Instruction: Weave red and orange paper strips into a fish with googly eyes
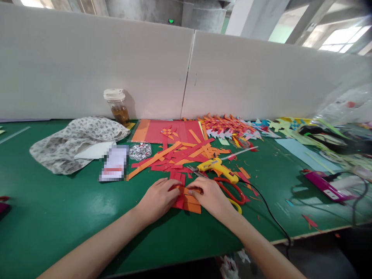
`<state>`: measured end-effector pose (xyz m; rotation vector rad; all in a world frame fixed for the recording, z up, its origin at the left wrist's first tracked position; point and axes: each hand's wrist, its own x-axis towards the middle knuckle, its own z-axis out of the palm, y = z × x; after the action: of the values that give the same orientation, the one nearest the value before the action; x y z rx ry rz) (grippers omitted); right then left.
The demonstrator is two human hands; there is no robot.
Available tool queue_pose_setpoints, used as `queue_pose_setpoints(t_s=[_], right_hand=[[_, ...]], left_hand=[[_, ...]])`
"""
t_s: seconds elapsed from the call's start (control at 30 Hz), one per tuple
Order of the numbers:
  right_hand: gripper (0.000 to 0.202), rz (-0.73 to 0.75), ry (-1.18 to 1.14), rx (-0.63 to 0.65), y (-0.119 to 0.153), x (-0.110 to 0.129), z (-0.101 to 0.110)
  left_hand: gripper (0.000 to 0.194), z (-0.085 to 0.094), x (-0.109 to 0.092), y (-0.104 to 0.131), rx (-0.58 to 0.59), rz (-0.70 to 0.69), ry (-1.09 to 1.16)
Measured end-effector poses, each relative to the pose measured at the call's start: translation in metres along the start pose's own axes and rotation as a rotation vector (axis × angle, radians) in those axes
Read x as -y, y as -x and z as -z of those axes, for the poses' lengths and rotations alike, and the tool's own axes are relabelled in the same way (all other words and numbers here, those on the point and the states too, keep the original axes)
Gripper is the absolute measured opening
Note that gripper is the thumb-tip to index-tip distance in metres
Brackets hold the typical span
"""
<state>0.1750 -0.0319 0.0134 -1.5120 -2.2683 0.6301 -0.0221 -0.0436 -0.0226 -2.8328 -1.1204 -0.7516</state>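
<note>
Red and orange paper strips (190,203) crossed under two hands

Red lengths run near to far and orange ones run left to right, laid together at the near middle of the green desk (58,217). The left hand (158,197) lies over their left side, fingers bent and thumb near the crossing; whether it pinches the paper or only presses it is hard to tell. At the right, the right hand (211,194) has its thumb and fingers closed on an orange strip.

Just right of that hand, a yellow glue gun (219,166) lies over scissors (243,197) with red handles, its black cable (269,211) curving to the near edge. Loose cut strips (174,157) are heaped beyond the hands. Farther off, an orange checked paper fish (167,132) lies on a flat packet of red and orange sheets (148,130), and a pile of similar pieces (221,126) spreads to its right. To the left are a bag of small eyes (140,151), a pixelated phone (113,164), a patterned cloth (64,147) and a lidded cup (118,108) of brown liquid.
</note>
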Motion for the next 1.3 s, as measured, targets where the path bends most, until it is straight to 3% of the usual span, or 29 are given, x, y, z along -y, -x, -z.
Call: queue_pose_setpoints(t_s=[0.43, 0.87, 1.3], right_hand=[[0.014, 0.004, -0.029, 0.004, -0.0008, -0.0016, -0.0002], [0.012, -0.001, -0.06, 0.019, -0.0013, -0.0026, -0.0002], [0.014, 0.011, -0.057, -0.012, -0.0006, -0.0036, -0.0019]], left_hand=[[0.015, -0.0005, -0.0013, 0.0005, 0.002, 0.02, 0.057], [0.016, 0.002, 0.0009, -0.003, 0.054, 0.071, 0.255], [0.016, -0.0015, 0.0024, -0.001, 0.022, 0.073, 0.198]])
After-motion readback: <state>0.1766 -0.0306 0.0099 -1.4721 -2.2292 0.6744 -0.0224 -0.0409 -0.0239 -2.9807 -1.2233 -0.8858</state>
